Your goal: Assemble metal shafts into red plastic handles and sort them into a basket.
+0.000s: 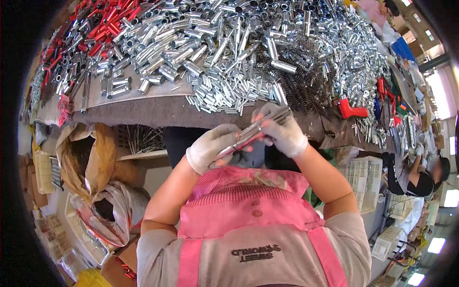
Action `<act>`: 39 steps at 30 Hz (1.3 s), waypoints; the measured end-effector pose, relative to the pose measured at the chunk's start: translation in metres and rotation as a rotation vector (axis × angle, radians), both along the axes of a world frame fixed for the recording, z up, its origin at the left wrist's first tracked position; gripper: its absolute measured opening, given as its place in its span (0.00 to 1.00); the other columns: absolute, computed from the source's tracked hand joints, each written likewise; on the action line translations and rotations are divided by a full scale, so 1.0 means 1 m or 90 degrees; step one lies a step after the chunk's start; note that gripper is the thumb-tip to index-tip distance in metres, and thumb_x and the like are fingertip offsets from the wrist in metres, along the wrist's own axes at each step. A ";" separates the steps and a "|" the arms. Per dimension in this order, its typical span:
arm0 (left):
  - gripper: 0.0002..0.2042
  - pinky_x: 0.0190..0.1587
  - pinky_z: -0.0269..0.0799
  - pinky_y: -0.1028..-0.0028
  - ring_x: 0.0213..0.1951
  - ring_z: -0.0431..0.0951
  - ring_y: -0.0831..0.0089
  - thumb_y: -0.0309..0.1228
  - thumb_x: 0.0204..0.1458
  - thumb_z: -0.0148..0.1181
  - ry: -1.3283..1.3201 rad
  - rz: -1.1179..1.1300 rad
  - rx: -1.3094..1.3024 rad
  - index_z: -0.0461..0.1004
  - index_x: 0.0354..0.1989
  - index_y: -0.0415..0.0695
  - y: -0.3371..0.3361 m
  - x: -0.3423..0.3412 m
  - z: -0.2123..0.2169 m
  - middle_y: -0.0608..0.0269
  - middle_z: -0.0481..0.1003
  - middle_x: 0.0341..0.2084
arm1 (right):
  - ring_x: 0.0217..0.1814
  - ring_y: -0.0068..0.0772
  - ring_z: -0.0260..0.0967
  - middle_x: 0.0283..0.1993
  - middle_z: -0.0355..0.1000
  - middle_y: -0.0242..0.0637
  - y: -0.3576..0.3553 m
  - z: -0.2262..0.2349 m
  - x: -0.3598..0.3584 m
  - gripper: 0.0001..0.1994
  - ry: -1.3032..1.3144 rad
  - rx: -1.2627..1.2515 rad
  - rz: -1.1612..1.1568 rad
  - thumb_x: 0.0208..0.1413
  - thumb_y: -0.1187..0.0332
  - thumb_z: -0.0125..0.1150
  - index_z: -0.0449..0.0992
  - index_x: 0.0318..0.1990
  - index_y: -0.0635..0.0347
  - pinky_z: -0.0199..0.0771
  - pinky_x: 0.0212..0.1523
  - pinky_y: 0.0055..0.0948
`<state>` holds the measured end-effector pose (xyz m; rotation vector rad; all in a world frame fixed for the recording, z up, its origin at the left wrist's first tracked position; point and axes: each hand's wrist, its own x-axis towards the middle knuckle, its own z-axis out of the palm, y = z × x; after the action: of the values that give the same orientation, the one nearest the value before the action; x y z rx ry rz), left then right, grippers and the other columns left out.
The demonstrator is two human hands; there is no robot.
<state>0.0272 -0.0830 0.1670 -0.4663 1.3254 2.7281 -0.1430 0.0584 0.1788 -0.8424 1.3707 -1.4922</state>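
Both gloved hands are closed on a long shiny metal tube piece (249,135), held at a slant in front of my pink apron. My left hand (213,146) grips its lower end. Around the upper end, close to the table edge, are the fingers of my right hand (283,130). Whether it is one part or a few slim ones together, I cannot tell. Just beyond the hands lies a heap of short metal pins (224,91). Dark coil springs (308,79) are piled to the right of the pins, and larger chrome tubes (167,43) lie farther back.
Red handles (112,24) are heaped at the far left, and a red pistol-shaped handle (351,110) lies at the right edge. Open sacks (88,158) stand below left. A white plastic crate (361,179) is at my right. Another person (420,177) works farther right.
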 end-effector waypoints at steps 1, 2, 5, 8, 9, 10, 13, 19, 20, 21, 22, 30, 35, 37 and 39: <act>0.16 0.10 0.48 0.85 0.09 0.57 0.84 0.37 0.57 0.47 -0.003 -0.036 0.012 0.64 0.46 0.35 -0.002 0.006 -0.002 0.44 0.76 0.33 | 0.24 0.17 0.58 0.29 0.66 0.30 0.001 0.007 -0.004 0.15 0.047 -0.010 0.000 0.57 0.59 0.55 0.67 0.44 0.60 0.56 0.20 0.17; 0.13 0.10 0.50 0.84 0.10 0.58 0.84 0.33 0.57 0.45 -0.006 -0.054 0.042 0.64 0.45 0.35 -0.005 0.011 -0.005 0.48 0.76 0.32 | 0.28 0.16 0.58 0.32 0.68 0.32 -0.002 0.015 -0.002 0.17 0.140 -0.062 -0.090 0.58 0.58 0.53 0.66 0.47 0.62 0.58 0.27 0.15; 0.13 0.10 0.50 0.84 0.10 0.58 0.83 0.33 0.56 0.45 -0.012 -0.095 0.049 0.64 0.43 0.35 -0.008 0.020 -0.008 0.48 0.76 0.31 | 0.33 0.19 0.64 0.32 0.68 0.33 -0.003 0.027 -0.008 0.07 0.354 -0.040 0.043 0.60 0.70 0.48 0.70 0.37 0.63 0.66 0.37 0.20; 0.16 0.11 0.51 0.84 0.11 0.60 0.83 0.35 0.57 0.44 -0.032 -0.092 0.087 0.64 0.47 0.34 -0.004 0.019 -0.008 0.51 0.76 0.31 | 0.37 0.22 0.65 0.31 0.68 0.33 -0.010 0.024 0.000 0.17 0.179 0.124 0.108 0.65 0.62 0.38 0.72 0.37 0.65 0.65 0.43 0.23; 0.18 0.11 0.52 0.84 0.12 0.61 0.83 0.36 0.57 0.43 -0.040 -0.087 0.104 0.64 0.48 0.34 -0.002 0.018 -0.007 0.53 0.76 0.32 | 0.36 0.22 0.64 0.31 0.68 0.32 -0.012 0.019 0.003 0.19 0.183 0.139 0.094 0.66 0.60 0.36 0.71 0.37 0.65 0.65 0.42 0.23; 0.22 0.12 0.53 0.86 0.13 0.63 0.83 0.39 0.58 0.42 -0.052 -0.077 0.093 0.63 0.54 0.35 0.001 0.018 -0.007 0.55 0.77 0.33 | 0.36 0.22 0.64 0.31 0.68 0.32 -0.013 0.016 0.005 0.19 0.180 0.141 0.092 0.66 0.60 0.36 0.71 0.37 0.65 0.65 0.42 0.23; 0.23 0.13 0.52 0.87 0.14 0.64 0.83 0.39 0.58 0.43 -0.067 -0.071 0.062 0.60 0.58 0.36 0.004 0.019 -0.001 0.55 0.77 0.35 | 0.35 0.22 0.63 0.30 0.67 0.32 -0.013 0.009 0.008 0.18 0.215 0.115 0.081 0.66 0.61 0.35 0.71 0.37 0.65 0.65 0.40 0.23; 0.23 0.14 0.56 0.88 0.15 0.66 0.85 0.35 0.60 0.40 0.014 -0.122 0.201 0.57 0.60 0.35 0.006 0.027 -0.008 0.54 0.75 0.34 | 0.34 0.24 0.64 0.31 0.67 0.35 -0.005 0.031 0.011 0.15 0.364 0.033 0.163 0.65 0.68 0.35 0.71 0.37 0.66 0.65 0.39 0.24; 0.23 0.14 0.56 0.88 0.15 0.66 0.85 0.35 0.60 0.40 0.013 -0.121 0.203 0.57 0.60 0.35 0.006 0.030 -0.008 0.54 0.75 0.34 | 0.33 0.31 0.66 0.32 0.68 0.39 -0.004 0.034 0.012 0.10 0.381 0.013 0.170 0.60 0.74 0.40 0.71 0.36 0.66 0.67 0.37 0.28; 0.23 0.13 0.55 0.88 0.15 0.65 0.85 0.35 0.60 0.40 0.025 -0.132 0.214 0.55 0.61 0.35 0.006 0.033 -0.006 0.53 0.75 0.34 | 0.33 0.31 0.66 0.32 0.68 0.39 -0.003 0.034 0.012 0.10 0.381 0.014 0.171 0.60 0.74 0.40 0.71 0.36 0.66 0.67 0.37 0.28; 0.23 0.13 0.55 0.88 0.14 0.64 0.86 0.35 0.61 0.40 0.037 -0.143 0.225 0.54 0.61 0.35 0.005 0.035 -0.005 0.52 0.74 0.33 | 0.33 0.35 0.67 0.33 0.69 0.40 -0.002 0.034 0.011 0.09 0.470 -0.055 0.196 0.57 0.76 0.42 0.71 0.36 0.66 0.69 0.37 0.30; 0.19 0.12 0.54 0.87 0.13 0.64 0.85 0.39 0.61 0.42 -0.013 -0.137 0.278 0.63 0.52 0.36 0.011 0.046 -0.019 0.53 0.76 0.31 | 0.36 0.46 0.69 0.35 0.69 0.43 0.000 0.016 0.024 0.05 0.550 -0.123 0.227 0.55 0.75 0.48 0.71 0.35 0.64 0.70 0.37 0.36; 0.17 0.12 0.53 0.86 0.13 0.62 0.85 0.40 0.61 0.44 -0.081 -0.081 0.088 0.66 0.47 0.37 0.019 0.044 -0.012 0.58 0.75 0.27 | 0.37 0.46 0.67 0.35 0.68 0.42 -0.007 0.006 0.037 0.05 0.541 -0.084 0.231 0.54 0.76 0.47 0.70 0.36 0.63 0.69 0.39 0.35; 0.17 0.12 0.52 0.85 0.13 0.61 0.85 0.39 0.60 0.46 -0.062 -0.131 0.253 0.65 0.48 0.37 0.012 0.046 -0.026 0.61 0.72 0.26 | 0.37 0.45 0.67 0.35 0.68 0.42 -0.009 0.007 0.036 0.05 0.534 -0.085 0.238 0.56 0.75 0.47 0.70 0.37 0.63 0.69 0.39 0.35; 0.16 0.12 0.50 0.86 0.13 0.59 0.84 0.38 0.59 0.47 -0.001 -0.115 0.259 0.64 0.49 0.38 0.019 0.047 -0.031 0.62 0.70 0.26 | 0.39 0.41 0.68 0.36 0.68 0.42 -0.010 0.010 0.034 0.07 0.481 -0.066 0.277 0.58 0.72 0.46 0.70 0.41 0.62 0.69 0.39 0.33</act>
<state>0.0741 -0.0643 0.1363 -0.2968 0.7358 2.7354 -0.1085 0.0488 0.1889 -1.7617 1.4926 -0.9331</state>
